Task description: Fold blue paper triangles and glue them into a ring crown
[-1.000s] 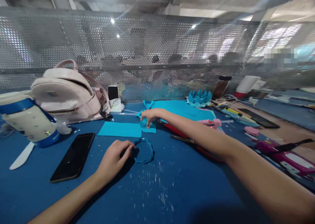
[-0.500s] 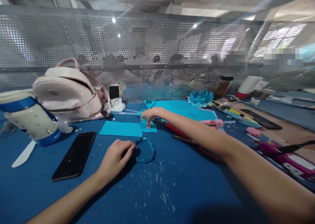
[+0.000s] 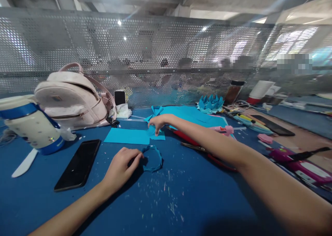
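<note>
Blue paper ring (image 3: 153,158) lying on the table (image 3: 181,201): your left hand (image 3: 120,168) is pinching its near edge while your right hand (image 3: 158,122), fingers spread, is pressing a small paper piece (image 3: 157,135) beyond, which likely needs lifting across next.

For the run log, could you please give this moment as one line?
left hand: holds paper ring on blue table | right hand: fingers on small folded paper piece | black phone: left of ring
</note>
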Demonstrator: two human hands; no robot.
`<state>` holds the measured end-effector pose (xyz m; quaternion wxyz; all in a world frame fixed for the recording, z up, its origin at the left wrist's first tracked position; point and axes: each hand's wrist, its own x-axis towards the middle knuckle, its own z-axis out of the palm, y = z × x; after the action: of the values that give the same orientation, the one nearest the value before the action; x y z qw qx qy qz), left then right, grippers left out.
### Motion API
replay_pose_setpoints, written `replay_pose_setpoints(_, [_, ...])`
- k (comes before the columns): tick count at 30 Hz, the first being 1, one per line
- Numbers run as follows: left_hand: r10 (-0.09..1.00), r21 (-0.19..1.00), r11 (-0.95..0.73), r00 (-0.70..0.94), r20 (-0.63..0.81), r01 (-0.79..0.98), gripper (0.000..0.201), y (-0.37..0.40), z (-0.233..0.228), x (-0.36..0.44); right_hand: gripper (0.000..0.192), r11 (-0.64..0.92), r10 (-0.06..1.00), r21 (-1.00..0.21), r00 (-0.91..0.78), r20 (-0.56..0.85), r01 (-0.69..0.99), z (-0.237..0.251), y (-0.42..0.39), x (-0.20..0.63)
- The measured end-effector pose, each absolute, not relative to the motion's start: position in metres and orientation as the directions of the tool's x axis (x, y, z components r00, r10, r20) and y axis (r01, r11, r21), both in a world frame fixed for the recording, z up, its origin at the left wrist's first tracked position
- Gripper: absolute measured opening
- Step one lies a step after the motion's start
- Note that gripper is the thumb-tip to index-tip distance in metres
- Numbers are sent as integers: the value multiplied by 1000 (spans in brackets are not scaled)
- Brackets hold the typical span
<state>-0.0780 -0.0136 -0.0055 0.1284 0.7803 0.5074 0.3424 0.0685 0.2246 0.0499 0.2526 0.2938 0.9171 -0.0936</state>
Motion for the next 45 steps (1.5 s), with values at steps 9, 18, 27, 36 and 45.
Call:
replay_pose_setpoints(9, [897,573,-415,214,386,706,35,-14,-6,-78,32,747,564,67,-577,-590,661,54,221,67])
replay_pose_setpoints(18, [888,606,-416,158,432,678,35,-15,2,-76,34,771,567,61,-640,-519,633,57,211,64])
replay_pose_setpoints(27, [803,494,-580,354,479,648,22,-19,3,-74,36,823,520,-14,-763,-384,568,84,214,57])
replay_pose_setpoints(36, [761,365,-639,490,424,677,20,-20,3,-75,65,848,515,-118,-856,-45,517,78,189,12])
replay_pose_setpoints(45, [766,357,-635,494,412,685,22,-22,3,-72,50,851,339,-429,-941,12,301,97,63,140])
